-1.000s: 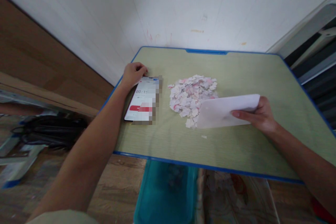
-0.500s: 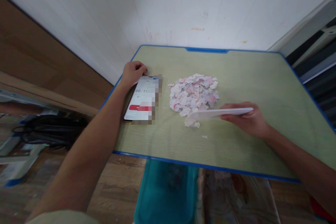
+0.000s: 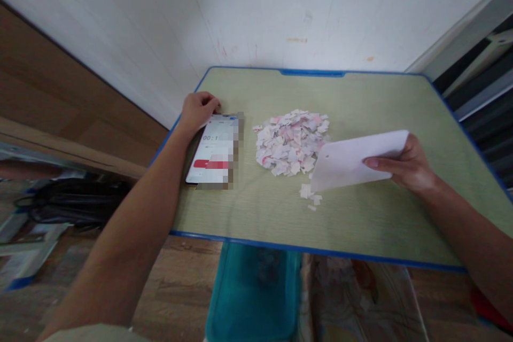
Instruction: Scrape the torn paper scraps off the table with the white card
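Observation:
My right hand [image 3: 412, 165] grips a white flat card [image 3: 356, 157], its thumb flat on the near face. A small hole shows near the card's left edge. The card is held tilted, its left end beside a heap of torn paper scraps [image 3: 290, 141], white with some pink. Just below that end lie a few loose scraps [image 3: 310, 192]. On the left, my left hand [image 3: 200, 109] rests with curled fingers at the top corner of a phone [image 3: 210, 144]. Whatever those fingers may hold is hidden. The phone's screen shows a timer, partly blurred out.
The table [image 3: 256, 214] has a blue rim and stands against a white wall [image 3: 256, 16]. Under its front edge is a teal bin [image 3: 252, 294], with a patterned bag [image 3: 360, 299] to its right. A brown panel [image 3: 80, 80] stands at left, near a black bag [image 3: 76, 203].
My right hand has moved right and turned the card from nearly edge-on to showing its broad face. The loose scraps below have shifted right. My left hand stays at the phone.

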